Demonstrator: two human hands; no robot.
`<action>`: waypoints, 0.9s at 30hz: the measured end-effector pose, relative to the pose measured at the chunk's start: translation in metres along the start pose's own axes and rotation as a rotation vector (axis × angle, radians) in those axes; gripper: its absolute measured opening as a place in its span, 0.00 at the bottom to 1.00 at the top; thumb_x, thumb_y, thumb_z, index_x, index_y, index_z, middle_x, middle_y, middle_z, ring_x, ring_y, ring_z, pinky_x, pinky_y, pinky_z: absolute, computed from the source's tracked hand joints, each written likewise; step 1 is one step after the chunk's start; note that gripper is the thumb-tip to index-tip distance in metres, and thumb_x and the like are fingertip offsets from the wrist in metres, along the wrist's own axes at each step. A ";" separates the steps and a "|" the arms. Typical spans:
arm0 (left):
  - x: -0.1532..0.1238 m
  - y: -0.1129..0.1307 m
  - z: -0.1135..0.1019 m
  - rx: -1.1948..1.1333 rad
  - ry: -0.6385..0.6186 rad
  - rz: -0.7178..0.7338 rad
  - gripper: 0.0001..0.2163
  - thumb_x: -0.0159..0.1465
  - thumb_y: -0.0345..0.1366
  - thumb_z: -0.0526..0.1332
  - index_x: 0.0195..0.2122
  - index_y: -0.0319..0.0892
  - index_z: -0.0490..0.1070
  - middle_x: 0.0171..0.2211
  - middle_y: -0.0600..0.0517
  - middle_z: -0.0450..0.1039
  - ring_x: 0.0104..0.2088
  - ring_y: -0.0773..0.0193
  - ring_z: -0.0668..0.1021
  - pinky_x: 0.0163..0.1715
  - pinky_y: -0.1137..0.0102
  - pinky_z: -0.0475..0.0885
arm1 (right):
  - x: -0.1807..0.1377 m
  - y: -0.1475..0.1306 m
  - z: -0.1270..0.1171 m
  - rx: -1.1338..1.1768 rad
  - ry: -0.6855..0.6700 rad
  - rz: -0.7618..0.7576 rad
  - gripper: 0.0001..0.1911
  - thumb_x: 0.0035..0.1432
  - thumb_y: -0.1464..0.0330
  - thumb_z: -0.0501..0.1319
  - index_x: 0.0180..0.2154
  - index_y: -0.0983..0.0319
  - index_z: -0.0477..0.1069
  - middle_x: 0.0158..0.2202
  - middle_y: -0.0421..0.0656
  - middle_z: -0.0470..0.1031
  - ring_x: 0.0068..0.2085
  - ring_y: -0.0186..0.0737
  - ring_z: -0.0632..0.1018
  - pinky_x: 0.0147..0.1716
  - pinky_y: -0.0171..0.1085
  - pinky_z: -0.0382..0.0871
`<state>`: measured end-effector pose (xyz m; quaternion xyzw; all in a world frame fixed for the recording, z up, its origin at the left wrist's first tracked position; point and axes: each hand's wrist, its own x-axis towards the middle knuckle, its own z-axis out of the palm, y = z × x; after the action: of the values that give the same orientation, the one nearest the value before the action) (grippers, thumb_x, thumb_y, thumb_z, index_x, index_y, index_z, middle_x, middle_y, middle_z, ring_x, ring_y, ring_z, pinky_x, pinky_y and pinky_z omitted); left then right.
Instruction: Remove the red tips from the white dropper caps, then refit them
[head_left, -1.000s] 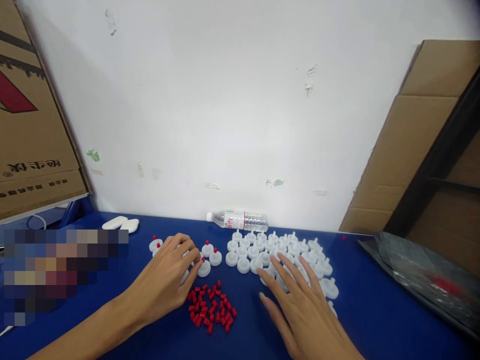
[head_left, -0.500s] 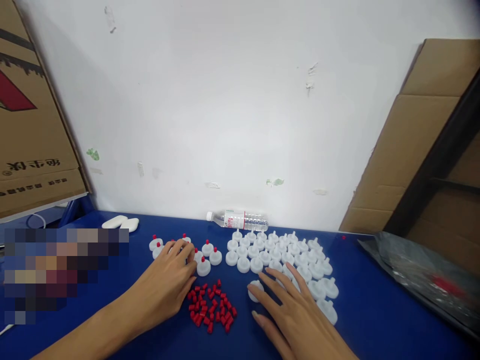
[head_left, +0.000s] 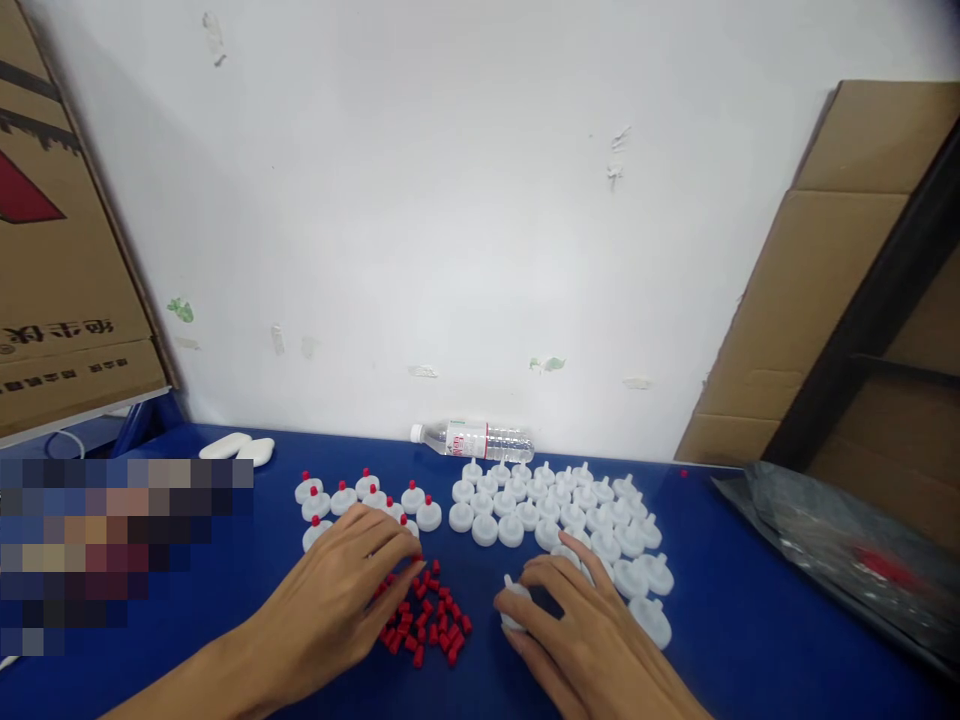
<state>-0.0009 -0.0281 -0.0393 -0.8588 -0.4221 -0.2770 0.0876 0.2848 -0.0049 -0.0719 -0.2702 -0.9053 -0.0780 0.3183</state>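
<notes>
My left hand (head_left: 349,575) reaches over the heap of small red caps (head_left: 442,625), its fingers bent and the fingertips pinched at a red cap on the heap's far edge. The hand covers part of the heap. Thumb and fingers of my right hand (head_left: 589,620) grip a white round lid with a thin spout (head_left: 513,606), held tilted near the table. Behind the left hand stand several white lids with red tips (head_left: 428,514). Beyond my right hand, many white spouted lids without red tips (head_left: 484,530) are packed in rows.
A clear plastic bottle (head_left: 472,440) lies against the wall. Two white rounded objects (head_left: 238,449) rest at the back left. On the right there is a grey plastic bag (head_left: 832,560) near cardboard (head_left: 795,330). A large carton (head_left: 75,280) stands at left, above a blurred-out patch.
My left hand has moved from the red-tipped lids to the red heap, uncovering another red-tipped lid. My right hand has closed on the white lid and tilted it.
</notes>
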 end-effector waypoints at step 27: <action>-0.012 0.033 -0.001 -0.046 -0.003 0.256 0.17 0.73 0.25 0.52 0.59 0.43 0.71 0.41 0.45 0.80 0.36 0.61 0.80 0.38 0.69 0.79 | 0.005 -0.007 -0.002 0.039 0.155 -0.202 0.08 0.72 0.71 0.55 0.48 0.60 0.71 0.39 0.40 0.80 0.42 0.32 0.82 0.66 0.44 0.62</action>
<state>0.0181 -0.0570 -0.0419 -0.9078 -0.3028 -0.2717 0.1020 0.2790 -0.0088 -0.0665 -0.1645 -0.9020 -0.1128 0.3828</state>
